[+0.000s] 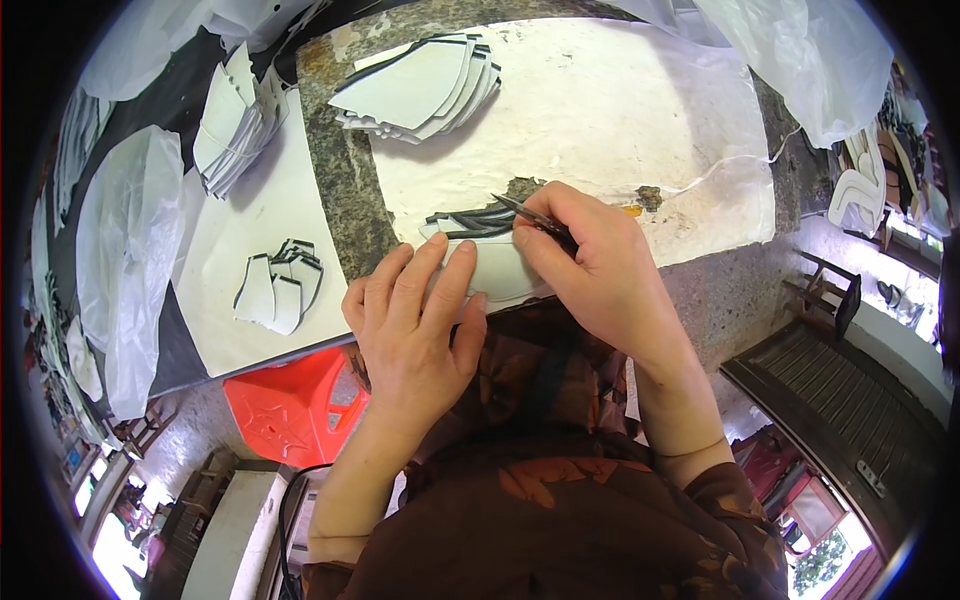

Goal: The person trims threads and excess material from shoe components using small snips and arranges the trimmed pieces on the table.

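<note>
My right hand (595, 255) is closed round a slim dark metal tool (535, 216) with a sharp point; its grip end is hidden in the palm, so I cannot tell its exact kind. The tip points up and left, just above the dark edges of a white cut piece (500, 272). Several black-edged strips (475, 222) lie bunched at that piece's far side. My left hand (415, 310) rests over the left part of the piece, fingers stretched and spread, fingertips pressing near the strips. It grips nothing.
A fanned stack of white black-edged pieces (420, 85) lies at the far side of the cream sheet (620, 110). To the left are a tied bundle (235, 135) and a small pile (278, 288). Plastic bags (130, 250) flank the table; a red stool (285, 405) stands below.
</note>
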A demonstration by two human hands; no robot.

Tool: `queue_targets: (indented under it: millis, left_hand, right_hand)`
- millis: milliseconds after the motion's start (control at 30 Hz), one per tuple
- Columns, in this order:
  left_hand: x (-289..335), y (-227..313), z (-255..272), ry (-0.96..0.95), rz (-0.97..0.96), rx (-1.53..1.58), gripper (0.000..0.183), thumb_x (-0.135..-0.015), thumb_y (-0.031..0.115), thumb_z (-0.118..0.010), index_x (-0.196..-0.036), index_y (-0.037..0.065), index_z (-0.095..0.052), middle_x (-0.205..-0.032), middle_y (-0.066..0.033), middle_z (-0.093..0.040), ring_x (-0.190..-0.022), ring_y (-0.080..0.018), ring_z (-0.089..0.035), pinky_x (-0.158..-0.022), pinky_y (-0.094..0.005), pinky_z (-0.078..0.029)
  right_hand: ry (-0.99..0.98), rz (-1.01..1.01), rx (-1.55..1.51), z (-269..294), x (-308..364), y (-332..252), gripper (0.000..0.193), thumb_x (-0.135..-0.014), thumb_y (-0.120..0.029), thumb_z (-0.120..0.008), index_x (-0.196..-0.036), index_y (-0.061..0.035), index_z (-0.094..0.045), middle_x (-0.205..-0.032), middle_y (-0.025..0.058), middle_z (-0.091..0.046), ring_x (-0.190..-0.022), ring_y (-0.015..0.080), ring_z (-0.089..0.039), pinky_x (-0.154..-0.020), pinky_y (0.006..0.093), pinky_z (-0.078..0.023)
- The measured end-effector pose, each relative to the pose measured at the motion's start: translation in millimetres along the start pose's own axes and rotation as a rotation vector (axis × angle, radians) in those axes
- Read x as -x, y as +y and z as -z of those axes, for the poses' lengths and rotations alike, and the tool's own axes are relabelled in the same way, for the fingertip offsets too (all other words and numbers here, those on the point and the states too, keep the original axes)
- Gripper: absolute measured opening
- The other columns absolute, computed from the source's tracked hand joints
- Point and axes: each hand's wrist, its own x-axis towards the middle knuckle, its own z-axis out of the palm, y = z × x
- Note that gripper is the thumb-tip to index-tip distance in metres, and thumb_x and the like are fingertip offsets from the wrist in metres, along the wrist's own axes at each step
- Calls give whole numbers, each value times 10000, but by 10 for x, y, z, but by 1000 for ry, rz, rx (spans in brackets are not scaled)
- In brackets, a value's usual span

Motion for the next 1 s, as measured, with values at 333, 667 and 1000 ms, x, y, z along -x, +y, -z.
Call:
queue_targets:
  millis: [333, 667, 1000]
  left_hand:
    - [-78, 75, 79, -78, 26, -27, 470, -862, 180, -739, -1327, 210, -680, -1329, -75, -605, -1224, -307, -536, -1010, -478, -369]
    - [-147, 133, 155, -159, 34, -35, 502, -856, 121, -732, -1344, 219, -672, -1287, -95, -563, -1228, -333, -536, -1058, -470, -370]
    - [-208, 156, 204, -209, 27, -33, 555, -850, 78, -713, -1373, 252, -648, -1233, -121, -546, -1187, -344, -533, -1024, -479, -387]
  right_hand:
    - [-52, -83, -59, 95, -31, 70, 149, -942, -141, -649, -963, 3, -614, -827, 183, -665, -733, 371, -635, -658, 419, -494]
    - [-163, -187, -84, 303, -104, 101, 177, -942, -168, -708, -967, 2, -664, -731, -7, -613, -687, 58, -509, -616, 265, -434]
    - [-129, -170, 39, 283, -165, 163, 228, -941, -201, -705, -886, 17, -661, -694, 20, -617, -661, 74, -512, -606, 277, -434]
